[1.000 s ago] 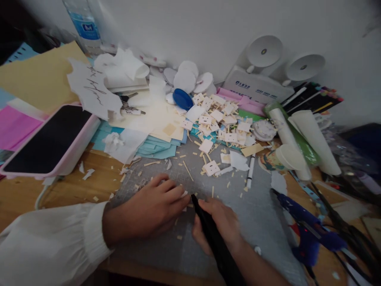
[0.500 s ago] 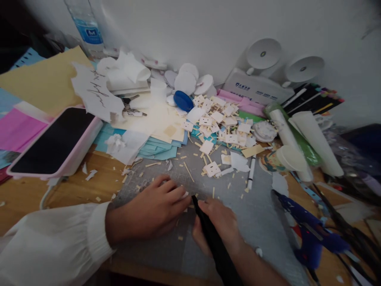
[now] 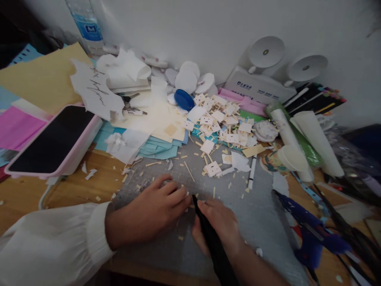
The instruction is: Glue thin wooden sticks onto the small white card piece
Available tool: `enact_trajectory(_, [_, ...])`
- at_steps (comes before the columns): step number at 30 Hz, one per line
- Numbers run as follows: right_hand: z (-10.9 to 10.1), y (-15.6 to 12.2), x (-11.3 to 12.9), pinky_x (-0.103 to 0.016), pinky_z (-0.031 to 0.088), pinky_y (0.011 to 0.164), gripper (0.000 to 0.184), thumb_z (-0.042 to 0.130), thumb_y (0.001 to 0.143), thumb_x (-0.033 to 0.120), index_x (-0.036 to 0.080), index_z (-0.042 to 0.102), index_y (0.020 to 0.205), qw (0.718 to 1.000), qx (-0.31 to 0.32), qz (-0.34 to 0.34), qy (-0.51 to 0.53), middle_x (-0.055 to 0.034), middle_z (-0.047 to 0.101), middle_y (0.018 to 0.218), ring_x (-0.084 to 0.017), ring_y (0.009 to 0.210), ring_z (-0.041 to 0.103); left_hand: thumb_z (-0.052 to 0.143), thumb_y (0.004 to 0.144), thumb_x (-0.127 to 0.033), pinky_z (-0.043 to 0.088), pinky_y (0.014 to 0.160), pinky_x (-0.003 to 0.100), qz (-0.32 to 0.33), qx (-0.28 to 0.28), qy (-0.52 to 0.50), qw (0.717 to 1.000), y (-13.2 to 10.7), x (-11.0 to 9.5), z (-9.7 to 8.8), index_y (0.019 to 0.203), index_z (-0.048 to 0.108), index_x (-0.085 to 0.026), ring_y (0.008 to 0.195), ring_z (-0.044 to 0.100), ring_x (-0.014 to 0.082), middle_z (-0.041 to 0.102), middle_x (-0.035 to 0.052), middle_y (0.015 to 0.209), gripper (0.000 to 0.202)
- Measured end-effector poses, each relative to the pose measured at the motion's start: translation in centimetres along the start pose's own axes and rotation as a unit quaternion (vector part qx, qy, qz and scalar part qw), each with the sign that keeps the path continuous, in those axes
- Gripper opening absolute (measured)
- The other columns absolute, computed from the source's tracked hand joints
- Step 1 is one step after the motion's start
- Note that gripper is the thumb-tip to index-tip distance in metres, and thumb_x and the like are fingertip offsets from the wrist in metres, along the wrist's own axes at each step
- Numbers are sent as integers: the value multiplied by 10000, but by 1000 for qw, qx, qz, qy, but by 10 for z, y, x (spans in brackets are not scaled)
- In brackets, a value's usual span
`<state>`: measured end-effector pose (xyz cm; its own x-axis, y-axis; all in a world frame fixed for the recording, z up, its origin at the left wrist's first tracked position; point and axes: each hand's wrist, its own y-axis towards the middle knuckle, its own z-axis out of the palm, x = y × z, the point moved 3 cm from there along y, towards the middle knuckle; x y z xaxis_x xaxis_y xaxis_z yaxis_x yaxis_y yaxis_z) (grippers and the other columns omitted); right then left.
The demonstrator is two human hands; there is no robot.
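Observation:
My left hand point(image 3: 154, 212) lies palm down on the grey cutting mat point(image 3: 262, 222), its fingertips pressed on a small pale card piece that is mostly hidden under them. My right hand point(image 3: 218, 226) is closed round a black craft knife point(image 3: 212, 242), whose tip meets the mat right beside my left fingertips. A heap of small cream card squares point(image 3: 222, 123) lies at the mat's far edge.
A pink-cased tablet point(image 3: 53, 143) lies at the left on coloured paper. A blue glue gun point(image 3: 309, 234) rests at the right, next to rolled white paper point(image 3: 315, 143) and a white pen point(image 3: 251, 172). A water bottle point(image 3: 86, 28) and white lamps point(image 3: 264, 51) stand by the wall.
Both hands stay nearly in place, with only a slight shift of the view; the knife tip remains by my left fingertips.

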<state>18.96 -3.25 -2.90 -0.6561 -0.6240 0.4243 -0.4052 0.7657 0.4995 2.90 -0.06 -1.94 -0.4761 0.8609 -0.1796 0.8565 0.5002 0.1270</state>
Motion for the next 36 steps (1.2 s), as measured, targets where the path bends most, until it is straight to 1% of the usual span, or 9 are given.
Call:
enact_trajectory(6, [2, -2, 1, -275, 424, 473, 202, 467, 765, 98, 158, 558, 935, 999, 27, -5, -18, -27, 579, 610, -161, 531, 548, 515, 907, -230, 312, 967, 455, -11, -3, 7, 1000, -1, -1, 0, 1184, 530, -167, 911, 554, 221, 612, 56, 1004, 285])
enact_trajectory(11, [2, -2, 2, -278, 412, 462, 213, 467, 738, 106, 170, 557, 921, 999, 24, -11, -39, -26, 574, 603, -164, 520, 541, 527, 903, -239, 317, 969, 459, -10, -8, 11, 1000, -2, -2, -1, 1174, 538, -164, 910, 559, 222, 616, 55, 988, 281])
enact_trajectory(14, [1, -2, 2, -278, 423, 478, 210, 470, 734, 103, 171, 549, 915, 999, 18, -11, -26, -24, 578, 618, -169, 535, 560, 507, 913, -229, 316, 967, 458, -10, -9, 14, 1000, -1, -2, -1, 1166, 544, -165, 905, 557, 220, 617, 55, 986, 264])
enact_trajectory(18, [-5, -1, 2, -269, 412, 453, 165, 461, 746, 119, 191, 514, 884, 1000, -9, -3, 13, -1, 546, 583, -159, 487, 536, 500, 910, -226, 334, 942, 455, -15, -8, 4, 1000, 0, -1, -1, 1145, 552, -170, 901, 554, 224, 616, 52, 966, 248])
enact_trajectory(20, [-10, -2, 3, -273, 408, 443, 179, 474, 748, 130, 200, 510, 909, 999, -39, 10, 29, 6, 537, 567, -165, 475, 535, 500, 904, -228, 348, 928, 448, -23, -9, -11, 1000, 0, 0, 0, 1139, 555, -179, 924, 549, 231, 618, 56, 982, 246])
enact_trajectory(25, [-18, -3, 2, -305, 446, 479, 208, 516, 767, 166, 212, 531, 969, 994, -88, 47, 40, -18, 589, 629, -202, 540, 593, 531, 874, -241, 364, 917, 439, -32, -16, -42, 998, -1, 2, 2, 1141, 555, -192, 1000, 533, 252, 605, 80, 1079, 272])
enact_trajectory(27, [-17, -3, 0, -307, 461, 499, 215, 522, 764, 163, 203, 533, 975, 995, -82, 49, 35, -23, 590, 635, -200, 549, 596, 533, 870, -239, 362, 918, 439, -30, -15, -45, 998, -1, 3, 2, 1138, 557, -190, 1010, 533, 255, 609, 83, 1078, 273])
enact_trajectory(33, [-10, -1, -3, -285, 451, 491, 234, 507, 757, 165, 227, 499, 982, 998, -26, 48, 30, -8, 574, 608, -181, 526, 573, 517, 889, -227, 349, 922, 426, -22, -30, -34, 999, 0, 1, 1, 1142, 564, -178, 1013, 535, 246, 629, 77, 1047, 261])
enact_trajectory(36, [-7, -1, -2, -294, 444, 490, 247, 500, 751, 177, 226, 473, 991, 998, -4, 53, 22, -18, 577, 615, -186, 521, 570, 515, 895, -239, 335, 927, 429, -25, -19, -32, 999, -1, 0, 0, 1151, 564, -175, 1020, 532, 246, 626, 71, 1075, 268])
